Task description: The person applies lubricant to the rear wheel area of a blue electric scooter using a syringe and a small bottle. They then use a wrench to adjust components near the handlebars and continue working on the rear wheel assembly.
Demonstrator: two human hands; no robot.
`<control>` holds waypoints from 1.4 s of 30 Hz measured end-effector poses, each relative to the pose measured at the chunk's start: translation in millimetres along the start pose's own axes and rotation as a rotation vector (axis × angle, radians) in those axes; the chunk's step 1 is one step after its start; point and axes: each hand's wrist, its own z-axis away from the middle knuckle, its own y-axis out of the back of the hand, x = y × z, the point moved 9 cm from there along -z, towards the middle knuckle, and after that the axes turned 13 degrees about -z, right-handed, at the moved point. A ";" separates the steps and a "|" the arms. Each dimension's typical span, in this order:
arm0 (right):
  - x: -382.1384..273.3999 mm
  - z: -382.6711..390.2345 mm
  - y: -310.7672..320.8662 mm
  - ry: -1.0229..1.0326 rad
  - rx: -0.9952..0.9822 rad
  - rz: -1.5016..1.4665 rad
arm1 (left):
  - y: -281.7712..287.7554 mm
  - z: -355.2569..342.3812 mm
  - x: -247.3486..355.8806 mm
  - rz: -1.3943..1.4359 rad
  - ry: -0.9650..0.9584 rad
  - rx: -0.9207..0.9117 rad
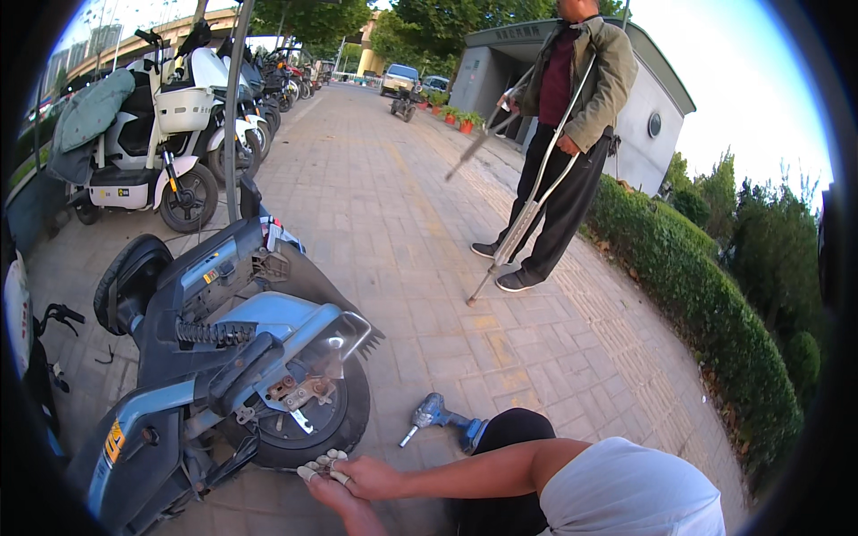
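Note:
My left hand (329, 494) and my right hand (368, 477) meet at the lower edge of a wheel (356, 413). Both are closed, with pale covers on several fingertips. Anything small between the fingers is too hidden to make out. The wheel belongs to a blue and black electric scooter (277, 313) lying on its side, its shock absorber and a rusty bracket (299, 393) exposed near the hub. Right of the wheel, beside my dark-clothed knee, a blue cordless impact driver (438, 414) with a long socket lies on the paving.
A person (572, 116) with crutches (527, 228) stands ahead on the brick paving. White scooters (134, 170) are parked along the left. A hedge (697, 295) borders the right side, and a grey building (643, 89) stands behind it. Farther off is a van (399, 80).

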 end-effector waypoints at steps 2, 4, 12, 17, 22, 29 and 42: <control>4.4 -4.5 1.2 0.046 0.026 -0.063 | -2.8 0.4 -4.3 0.041 0.014 -0.017; 20.2 -12.2 -3.4 0.076 0.043 -0.064 | -4.1 -0.2 -4.5 0.061 0.013 -0.034; 15.8 -10.0 10.0 -0.097 -0.007 -0.006 | 21.8 -5.5 -0.4 -0.302 -0.017 0.170; 9.6 5.3 23.6 0.101 0.072 -0.035 | -12.2 4.5 -19.1 0.142 0.143 0.020; 18.0 -4.5 13.0 0.027 0.001 0.058 | -4.5 -1.4 -27.7 0.131 0.124 -0.040; 8.6 -13.3 8.1 0.136 0.078 -0.060 | -7.9 0.2 -24.4 0.054 0.109 0.009; 7.8 -1.5 15.0 0.090 0.028 0.015 | 2.7 -14.4 -40.7 0.137 0.126 -0.013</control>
